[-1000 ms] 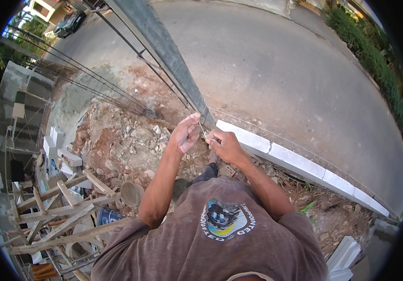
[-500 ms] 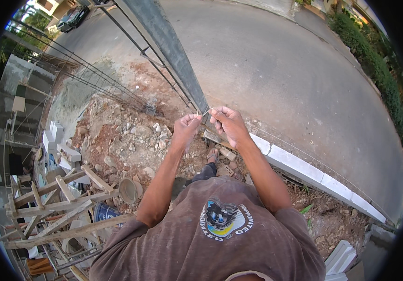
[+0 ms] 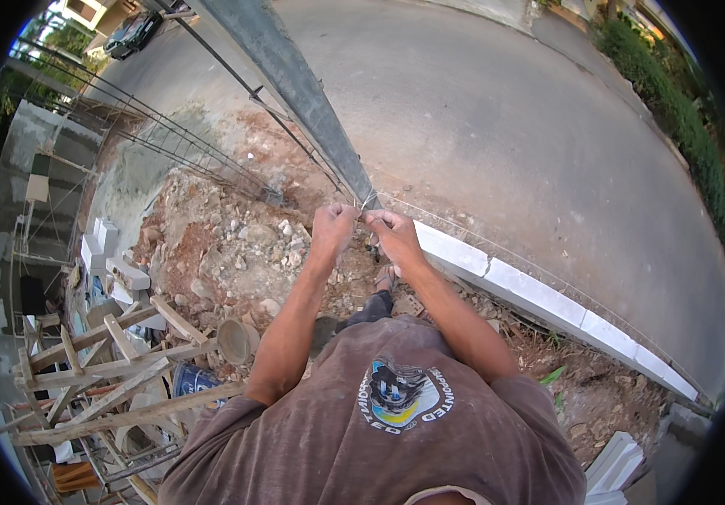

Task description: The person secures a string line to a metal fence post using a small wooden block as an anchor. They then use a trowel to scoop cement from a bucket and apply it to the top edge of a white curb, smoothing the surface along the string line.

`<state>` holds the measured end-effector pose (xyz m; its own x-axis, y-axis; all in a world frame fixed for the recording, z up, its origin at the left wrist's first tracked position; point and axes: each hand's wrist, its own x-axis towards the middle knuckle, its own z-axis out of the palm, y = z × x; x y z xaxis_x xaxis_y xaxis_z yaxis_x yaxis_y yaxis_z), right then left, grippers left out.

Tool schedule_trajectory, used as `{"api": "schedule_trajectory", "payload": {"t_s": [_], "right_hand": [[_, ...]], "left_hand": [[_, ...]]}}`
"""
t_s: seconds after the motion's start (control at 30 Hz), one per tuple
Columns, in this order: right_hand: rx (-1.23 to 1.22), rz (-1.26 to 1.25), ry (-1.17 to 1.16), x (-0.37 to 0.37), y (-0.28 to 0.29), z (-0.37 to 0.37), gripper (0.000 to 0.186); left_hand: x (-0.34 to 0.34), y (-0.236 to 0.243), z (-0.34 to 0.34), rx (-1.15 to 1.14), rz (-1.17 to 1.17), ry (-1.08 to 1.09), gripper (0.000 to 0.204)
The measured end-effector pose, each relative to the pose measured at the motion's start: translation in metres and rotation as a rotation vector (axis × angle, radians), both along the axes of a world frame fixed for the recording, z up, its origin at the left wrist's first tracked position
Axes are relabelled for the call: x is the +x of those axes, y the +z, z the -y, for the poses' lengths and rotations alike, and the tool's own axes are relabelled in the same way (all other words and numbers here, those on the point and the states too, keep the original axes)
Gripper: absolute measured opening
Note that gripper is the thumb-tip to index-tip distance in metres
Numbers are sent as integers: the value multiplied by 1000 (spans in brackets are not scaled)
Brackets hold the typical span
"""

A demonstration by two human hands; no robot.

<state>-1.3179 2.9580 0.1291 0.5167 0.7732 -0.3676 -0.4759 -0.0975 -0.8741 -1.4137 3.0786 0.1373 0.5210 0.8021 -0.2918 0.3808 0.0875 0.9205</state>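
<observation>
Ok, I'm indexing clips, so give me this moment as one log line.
left hand: pinching string | right hand: pinching string | string: meets grey post | nearby: white block row

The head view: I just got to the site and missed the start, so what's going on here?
Someone in a brown shirt is working a thin pale string with both bare hands, beside a tall grey post. The left hand and right hand are close together, fingers bunched at the string; the exact grip is too small to make out. A row of white blocks runs off to the right, and rubble lies to the left.
</observation>
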Motion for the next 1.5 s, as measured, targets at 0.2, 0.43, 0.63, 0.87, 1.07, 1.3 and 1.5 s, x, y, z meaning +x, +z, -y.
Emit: {"api": "schedule_trajectory", "payload": {"t_s": [0.2, 0.43, 0.63, 0.87, 1.07, 1.3, 1.5], "right_hand": [[108, -436, -79, 1, -14, -18, 20], [80, -483, -131, -2, -19, -24, 19], [52, -605, -233, -9, -13, -25, 15], [148, -678, -263, -31, -9, -13, 14], [342, -696, -378, -30, -14, -23, 11], [460, -784, -300, -28, -16, -15, 14], [541, -773, -314, -14, -26, -2, 10]], "left_hand": [[2, 17, 1, -143, -5, 0, 18], [-2, 20, 0, -153, -5, 3, 18], [-4, 15, 3, -95, 9, -19, 18], [-4, 27, 16, -106, 29, -14, 18], [-2, 24, 16, -172, 113, -27, 16], [-1, 30, 21, -224, 140, -20, 15], [0, 11, 13, -115, 122, -28, 13]]}}
